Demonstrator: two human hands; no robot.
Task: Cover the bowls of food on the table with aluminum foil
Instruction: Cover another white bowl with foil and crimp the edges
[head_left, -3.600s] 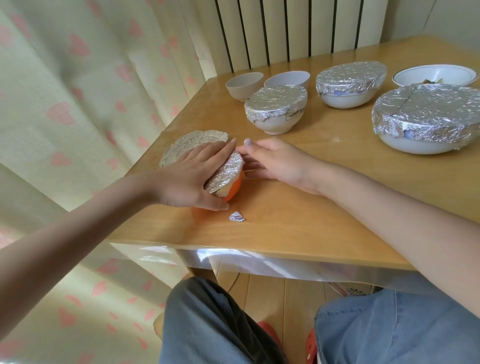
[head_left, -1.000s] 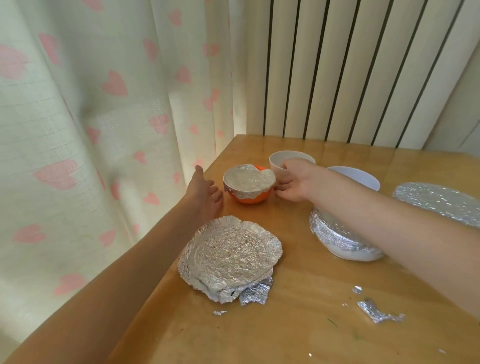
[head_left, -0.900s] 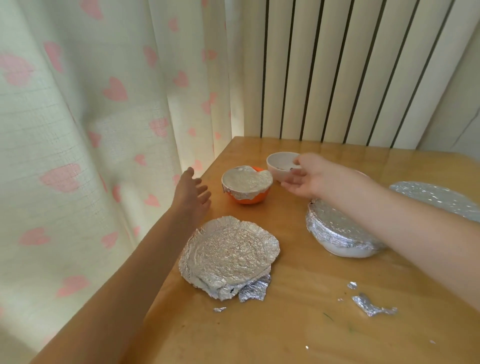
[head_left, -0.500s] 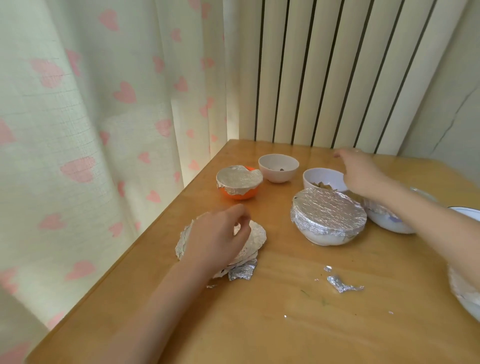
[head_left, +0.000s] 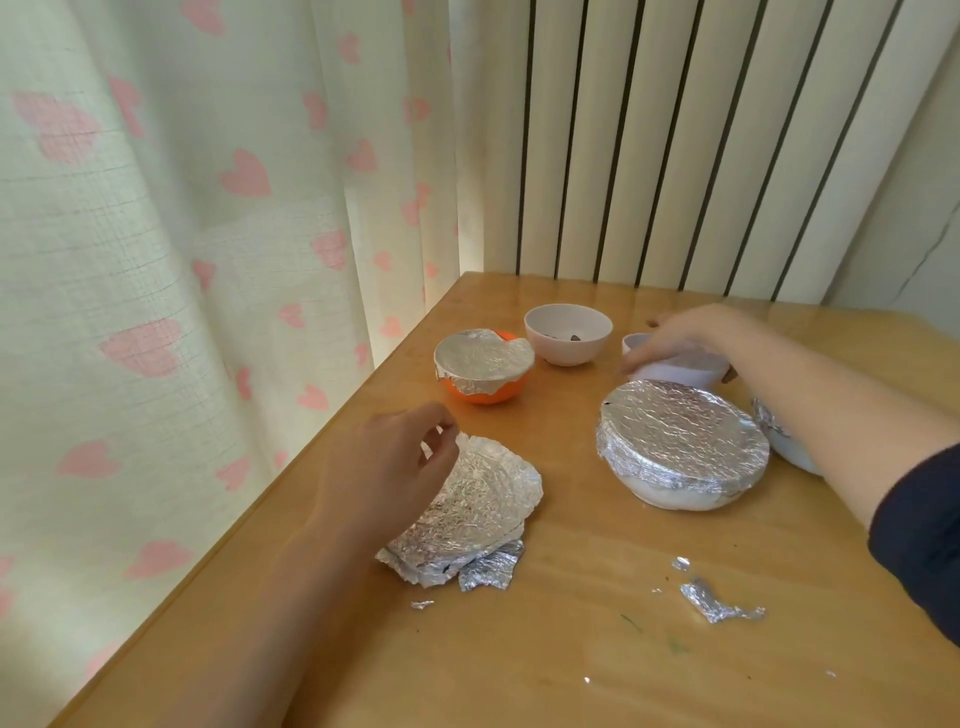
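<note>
Foil sheet (head_left: 470, 506) in left grip (head_left: 387, 467)

crinkled shiny foil sheets (head_left: 467, 512) on glossy wooden table (head_left: 571, 649)

No readable text, labels or numbers anywhere.

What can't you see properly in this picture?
- White bowl, head view: the right hand covers it, and it is blurred, so what's inside is hidden.
- Pink bowl: there are dark bits inside, too small to name.
- Foil stack: the left hand hides its left part.
- Bowl at right: the right forearm hides most of it.
</note>
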